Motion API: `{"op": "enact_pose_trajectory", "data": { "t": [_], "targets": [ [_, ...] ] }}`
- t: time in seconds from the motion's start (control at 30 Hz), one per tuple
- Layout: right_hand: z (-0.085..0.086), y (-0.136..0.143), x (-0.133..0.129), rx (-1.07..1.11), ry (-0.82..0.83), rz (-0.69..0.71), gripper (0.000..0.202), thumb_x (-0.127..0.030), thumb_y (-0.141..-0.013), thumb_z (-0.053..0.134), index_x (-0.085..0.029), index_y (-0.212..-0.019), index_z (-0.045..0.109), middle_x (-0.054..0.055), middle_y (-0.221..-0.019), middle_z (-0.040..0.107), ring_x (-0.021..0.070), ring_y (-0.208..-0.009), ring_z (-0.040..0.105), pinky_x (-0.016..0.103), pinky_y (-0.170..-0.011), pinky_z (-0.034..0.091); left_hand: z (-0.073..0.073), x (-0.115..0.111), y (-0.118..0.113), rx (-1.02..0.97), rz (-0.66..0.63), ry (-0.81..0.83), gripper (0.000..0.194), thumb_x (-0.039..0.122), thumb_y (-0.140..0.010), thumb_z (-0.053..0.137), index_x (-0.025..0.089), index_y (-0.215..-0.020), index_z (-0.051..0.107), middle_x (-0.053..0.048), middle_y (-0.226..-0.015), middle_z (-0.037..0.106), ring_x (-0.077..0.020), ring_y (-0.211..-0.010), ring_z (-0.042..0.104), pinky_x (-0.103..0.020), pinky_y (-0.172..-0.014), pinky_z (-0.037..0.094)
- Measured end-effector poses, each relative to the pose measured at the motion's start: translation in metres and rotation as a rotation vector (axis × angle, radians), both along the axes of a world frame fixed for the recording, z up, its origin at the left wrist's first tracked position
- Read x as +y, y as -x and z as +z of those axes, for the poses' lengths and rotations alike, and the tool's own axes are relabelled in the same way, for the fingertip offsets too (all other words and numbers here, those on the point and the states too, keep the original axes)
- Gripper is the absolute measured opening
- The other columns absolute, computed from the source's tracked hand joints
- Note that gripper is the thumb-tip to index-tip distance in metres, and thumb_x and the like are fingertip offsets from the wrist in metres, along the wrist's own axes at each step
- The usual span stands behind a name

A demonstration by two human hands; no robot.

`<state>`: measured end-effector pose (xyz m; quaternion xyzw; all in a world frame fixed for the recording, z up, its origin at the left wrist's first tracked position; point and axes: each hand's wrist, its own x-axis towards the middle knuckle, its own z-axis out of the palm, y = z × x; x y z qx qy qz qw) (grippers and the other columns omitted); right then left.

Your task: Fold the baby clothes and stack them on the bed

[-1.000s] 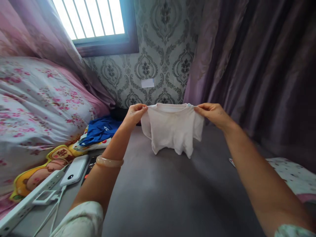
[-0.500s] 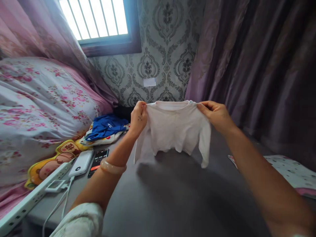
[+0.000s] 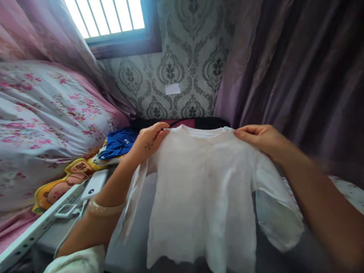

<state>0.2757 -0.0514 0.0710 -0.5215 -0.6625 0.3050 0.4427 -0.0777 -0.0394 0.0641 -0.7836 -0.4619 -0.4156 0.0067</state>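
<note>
Head view: the white shirt (image 3: 199, 189) is spread between the left hand (image 3: 149, 142) and right hand (image 3: 265, 140), over the grey surface (image 3: 119, 252). Fingers are clamped on opposite shoulders; the body hangs below them, long axis running neckline to hem, neither hand clearly nearer. Blue cloth (image 3: 120, 143) lies beyond the left forearm (image 3: 113, 184).

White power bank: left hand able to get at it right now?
Probably not without releasing the white shirt; the left hand grips its shoulder. The white power bank itself lies uncovered.
</note>
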Motion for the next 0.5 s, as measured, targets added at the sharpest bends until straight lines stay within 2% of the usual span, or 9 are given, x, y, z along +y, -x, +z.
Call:
{"op": "enact_pose_trajectory", "data": {
  "t": [0.07, 0.17, 0.23, 0.3, 0.4, 0.5],
  "targets": [
    [-0.026, -0.001, 0.023, -0.054, 0.051, 0.003, 0.046, -0.061, -0.069, 0.071, -0.019, -0.086, 0.072, 0.004, -0.075, 0.070, 0.0174, -0.061, 0.062, 0.027, -0.052, 0.047, -0.030, 0.029, 0.001, 0.083, 0.028, 0.101, 0.032, 0.041, -0.089, 0.051, 0.021, -0.107, 0.066, -0.003, -0.083, 0.069, -0.0171, -0.075, 0.061, -0.025, -0.070, 0.044],
    [-0.076, 0.000, 0.056, -0.245, -0.026, 0.060, 0.043, -0.060, -0.075, 0.065, -0.018, -0.085, 0.072, 0.004, -0.082, 0.071, 0.0198, -0.072, 0.063, 0.029, -0.063, 0.048, -0.087, 0.065, -0.001, 0.227, 0.037, 0.250, 0.031, 0.041, -0.092, 0.044, 0.021, -0.095, 0.067, -0.007, -0.089, 0.071, -0.0203, -0.082, 0.063, -0.027, -0.073, 0.044],
    [-0.112, 0.003, 0.073, -0.387, -0.060, 0.071, 0.039, -0.053, -0.083, 0.056, -0.017, -0.087, 0.071, 0.007, -0.087, 0.072, 0.0218, -0.080, 0.064, 0.031, -0.071, 0.047, -0.122, 0.079, -0.004, 0.275, 0.066, 0.350, 0.032, 0.042, -0.094, 0.040, 0.022, -0.097, 0.065, -0.008, -0.094, 0.071, -0.0216, -0.086, 0.064, -0.028, -0.073, 0.044],
    [-0.145, 0.006, 0.085, -0.539, -0.076, 0.073, 0.033, -0.043, -0.090, 0.049, -0.017, -0.092, 0.069, 0.010, -0.095, 0.071, 0.0226, -0.088, 0.064, 0.031, -0.079, 0.046, -0.151, 0.087, -0.007, 0.309, 0.090, 0.405, 0.033, 0.041, -0.095, 0.036, 0.024, -0.102, 0.063, -0.008, -0.098, 0.071, -0.0223, -0.089, 0.064, -0.028, -0.072, 0.043],
    [-0.183, 0.012, 0.096, -0.726, -0.071, 0.076, 0.029, -0.035, -0.095, 0.041, -0.019, -0.095, 0.065, 0.011, -0.101, 0.068, 0.0220, -0.097, 0.061, 0.030, -0.084, 0.043, -0.178, 0.094, -0.010, 0.365, 0.100, 0.437, 0.033, 0.040, -0.097, 0.033, 0.024, -0.106, 0.061, -0.008, -0.101, 0.070, -0.0226, -0.090, 0.064, -0.029, -0.071, 0.042],
    [-0.203, 0.018, 0.102, -0.841, -0.039, 0.066, 0.032, -0.036, -0.099, 0.035, -0.019, -0.098, 0.062, 0.011, -0.105, 0.065, 0.0226, -0.098, 0.060, 0.030, -0.082, 0.042, -0.190, 0.103, -0.008, 0.423, 0.085, 0.443, 0.034, 0.040, -0.098, 0.030, 0.024, -0.105, 0.060, -0.009, -0.103, 0.069, -0.0232, -0.090, 0.063, -0.030, -0.071, 0.041]
  ]
}}
